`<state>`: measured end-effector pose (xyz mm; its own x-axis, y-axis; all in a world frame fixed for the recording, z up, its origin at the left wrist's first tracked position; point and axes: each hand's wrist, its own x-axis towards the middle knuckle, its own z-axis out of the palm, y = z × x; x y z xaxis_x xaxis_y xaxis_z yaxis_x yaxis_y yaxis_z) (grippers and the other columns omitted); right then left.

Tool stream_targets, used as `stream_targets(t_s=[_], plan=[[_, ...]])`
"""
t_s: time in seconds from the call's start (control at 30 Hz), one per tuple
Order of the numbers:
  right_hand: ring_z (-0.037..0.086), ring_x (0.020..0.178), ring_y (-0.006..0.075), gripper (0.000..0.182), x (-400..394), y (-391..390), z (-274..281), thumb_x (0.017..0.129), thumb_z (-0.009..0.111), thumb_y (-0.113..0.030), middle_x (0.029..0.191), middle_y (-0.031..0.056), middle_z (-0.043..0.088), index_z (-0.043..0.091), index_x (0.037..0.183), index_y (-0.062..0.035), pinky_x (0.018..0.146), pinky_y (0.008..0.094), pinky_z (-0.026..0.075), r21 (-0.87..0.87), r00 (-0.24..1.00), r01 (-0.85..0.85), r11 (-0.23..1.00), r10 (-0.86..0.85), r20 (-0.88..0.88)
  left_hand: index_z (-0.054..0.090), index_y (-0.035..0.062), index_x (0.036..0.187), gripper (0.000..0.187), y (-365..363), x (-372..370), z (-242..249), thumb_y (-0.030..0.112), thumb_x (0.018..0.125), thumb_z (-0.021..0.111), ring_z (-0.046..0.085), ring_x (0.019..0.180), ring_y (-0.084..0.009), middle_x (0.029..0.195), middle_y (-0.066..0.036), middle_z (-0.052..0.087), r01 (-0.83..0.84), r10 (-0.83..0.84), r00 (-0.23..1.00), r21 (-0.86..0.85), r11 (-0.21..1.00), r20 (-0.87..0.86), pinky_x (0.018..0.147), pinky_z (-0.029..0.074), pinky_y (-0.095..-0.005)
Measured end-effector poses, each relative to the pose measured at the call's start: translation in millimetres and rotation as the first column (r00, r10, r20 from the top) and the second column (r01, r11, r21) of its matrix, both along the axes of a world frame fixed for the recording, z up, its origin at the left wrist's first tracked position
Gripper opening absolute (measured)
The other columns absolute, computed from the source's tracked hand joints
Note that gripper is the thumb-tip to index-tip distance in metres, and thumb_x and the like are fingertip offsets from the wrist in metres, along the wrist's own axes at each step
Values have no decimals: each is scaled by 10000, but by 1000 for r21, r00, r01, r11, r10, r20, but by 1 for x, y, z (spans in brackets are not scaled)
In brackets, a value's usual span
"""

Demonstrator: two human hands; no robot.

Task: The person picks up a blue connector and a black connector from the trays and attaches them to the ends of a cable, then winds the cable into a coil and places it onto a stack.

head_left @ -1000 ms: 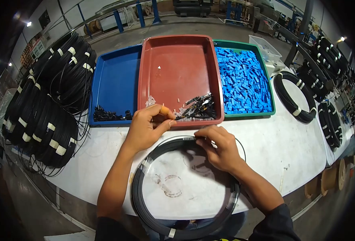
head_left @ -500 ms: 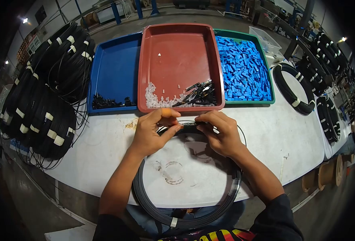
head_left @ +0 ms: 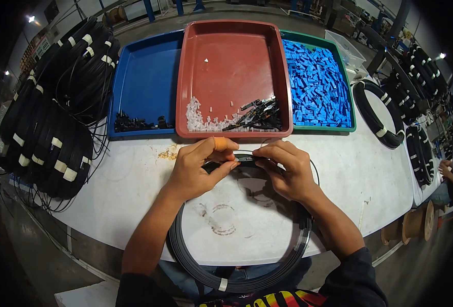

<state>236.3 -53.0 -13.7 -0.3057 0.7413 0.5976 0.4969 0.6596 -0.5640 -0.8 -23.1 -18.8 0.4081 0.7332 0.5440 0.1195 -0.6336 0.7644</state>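
My left hand (head_left: 198, 166) pinches the left end of a small dark connector piece (head_left: 245, 158) between thumb and forefinger; an orange wrap covers one finger. My right hand (head_left: 285, 169) is closed around the cable at the right side of the piece, fingertips together. A thin cable end shows between the two hands. Below them the black cable coil (head_left: 185, 258) lies over the table's front edge, with a white tape band near its bottom.
Behind the hands stand a blue tray (head_left: 144, 87) with black parts, a red tray (head_left: 231, 66) with clear and black pieces, and a green tray (head_left: 353, 110) of blue clips. Taped coils (head_left: 45, 138) stack at left; another coil (head_left: 379, 113) lies right. A person's hand (head_left: 447, 170) shows far right.
Both hands stay together at the connector piece, with the fingers slightly shifted. The trays appear a little higher in view. Another person's hand has appeared at the far right.
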Motion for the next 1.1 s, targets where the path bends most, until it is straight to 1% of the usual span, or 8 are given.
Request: stream_targets(t_s=[0.37, 0.43, 0.57, 0.63, 0.77, 0.83, 0.93, 1.1], plan=[[618, 664, 290, 246, 1, -2, 4, 782, 747, 50, 775, 116, 603, 696, 1008, -31, 595, 388, 474, -39, 998, -57, 998, 56, -33, 638, -29, 1029, 242, -1, -2, -2, -19, 844, 794, 746, 882, -159, 956, -99, 732, 25, -24, 999, -30, 999, 47, 797, 626, -281], [642, 671, 242, 230, 1, -2, 4, 773, 785, 46, 785, 101, 642, 722, 986, -16, 589, 340, 480, -36, 997, -70, 997, 70, -20, 632, -39, 1032, 234, -2, -1, -3, -36, 851, 780, 744, 876, -163, 928, -94, 717, 66, -53, 989, -84, 994, 141, 804, 632, -284], [630, 655, 242, 228, 2, -2, 4, 771, 786, 42, 777, 97, 636, 717, 981, -17, 580, 343, 473, 23, 995, -100, 995, 99, 18, 622, -55, 1039, 237, -2, -2, -3, -48, 855, 770, 743, 879, -172, 907, -101, 702, 92, -77, 987, -103, 990, 144, 815, 638, -292], [631, 664, 287, 236, 1, -1, 5, 782, 760, 22, 790, 108, 615, 682, 1000, -27, 585, 387, 487, 4, 989, -144, 990, 144, 18, 612, -68, 1047, 231, -3, -3, -3, -98, 858, 742, 745, 886, -183, 902, -111, 700, 107, -86, 983, -127, 986, 160, 808, 643, -300], [634, 670, 290, 245, 2, -2, 5, 783, 754, 25, 803, 112, 621, 678, 1010, -24, 586, 388, 488, -13, 988, -154, 988, 154, 21, 607, -73, 1050, 238, -1, -4, -5, -167, 850, 693, 749, 887, -193, 902, -116, 697, 138, -113, 976, -131, 982, 184, 797, 647, -304], [635, 672, 294, 237, 2, -1, 5, 788, 748, 25, 813, 115, 625, 677, 1010, -21, 589, 388, 491, -21, 984, -178, 984, 179, 11, 604, -73, 1048, 258, -2, -5, -4, -222, 838, 629, 752, 890, -204, 907, -119, 696, 147, -117, 977, -169, 974, 179, 783, 652, -307], [635, 676, 298, 238, 1, -3, 5, 789, 746, 26, 825, 119, 629, 678, 1013, -20, 593, 388, 494, -41, 982, -187, 982, 187, 6, 601, -74, 1055, 271, 0, -6, -7, -234, 836, 605, 752, 887, -204, 913, -122, 697, 160, -143, 978, -107, 981, 151, 779, 653, -306], [635, 691, 307, 240, 2, 0, 5, 788, 747, 22, 830, 120, 628, 683, 1015, -22, 606, 397, 494, -43, 978, -209, 977, 209, 7, 597, -72, 1080, 282, -2, -6, -5, -223, 842, 611, 751, 882, -204, 917, -121, 699, 158, -135, 981, -166, 973, 138, 773, 651, -303]])
